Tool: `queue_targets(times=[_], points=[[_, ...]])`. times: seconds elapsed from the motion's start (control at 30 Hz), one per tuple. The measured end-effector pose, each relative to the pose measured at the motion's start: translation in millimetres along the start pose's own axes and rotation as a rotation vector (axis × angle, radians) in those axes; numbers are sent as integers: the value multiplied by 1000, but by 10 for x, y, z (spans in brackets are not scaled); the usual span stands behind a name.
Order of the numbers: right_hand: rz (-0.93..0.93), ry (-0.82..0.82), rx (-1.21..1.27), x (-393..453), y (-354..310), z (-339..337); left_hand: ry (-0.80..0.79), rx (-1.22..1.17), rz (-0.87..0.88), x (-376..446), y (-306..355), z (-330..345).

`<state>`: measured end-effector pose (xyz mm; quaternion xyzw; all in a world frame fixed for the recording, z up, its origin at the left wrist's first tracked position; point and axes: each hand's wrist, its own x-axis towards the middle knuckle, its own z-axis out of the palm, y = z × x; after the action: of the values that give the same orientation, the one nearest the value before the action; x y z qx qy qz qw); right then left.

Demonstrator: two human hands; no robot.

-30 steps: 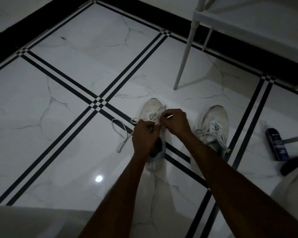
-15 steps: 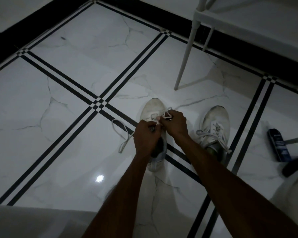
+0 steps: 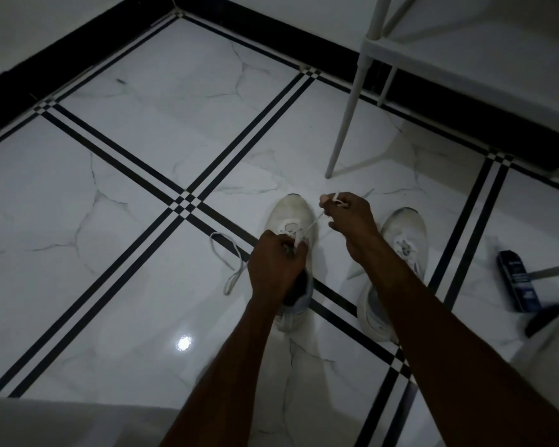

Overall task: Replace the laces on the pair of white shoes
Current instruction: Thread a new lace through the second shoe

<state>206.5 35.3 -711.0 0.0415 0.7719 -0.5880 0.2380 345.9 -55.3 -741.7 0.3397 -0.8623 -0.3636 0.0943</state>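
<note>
Pulled up and away from the left shoe (image 3: 289,217), the right hand (image 3: 349,221) now pinches the white lace (image 3: 313,222) taut above the toe, where 0.5 s ago it sat beside the left hand (image 3: 276,269). That left hand is curled over the shoe's tongue, gripping it at the eyelets. Both white shoes stand on the marble floor (image 3: 142,175), toes pointing away; the right shoe (image 3: 407,233) is laced. 1 loose lace end (image 3: 231,262) trails on the floor to the left. Near the right edge lies a dark blue can (image 3: 517,279).
</note>
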Motion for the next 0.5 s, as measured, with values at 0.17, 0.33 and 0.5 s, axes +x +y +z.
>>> queue_targets(times=[0.17, 0.33, 0.5], points=[[33, -264, 161, -131, -474, -68, 8, -46, 114, 225, 216, -23], [57, -258, 294, -120, -661, -168, -192, -292, 82, 399, 396, 8], [134, -122, 405, -18, -626, -336, 61, -166, -157, 356, 157, -85]])
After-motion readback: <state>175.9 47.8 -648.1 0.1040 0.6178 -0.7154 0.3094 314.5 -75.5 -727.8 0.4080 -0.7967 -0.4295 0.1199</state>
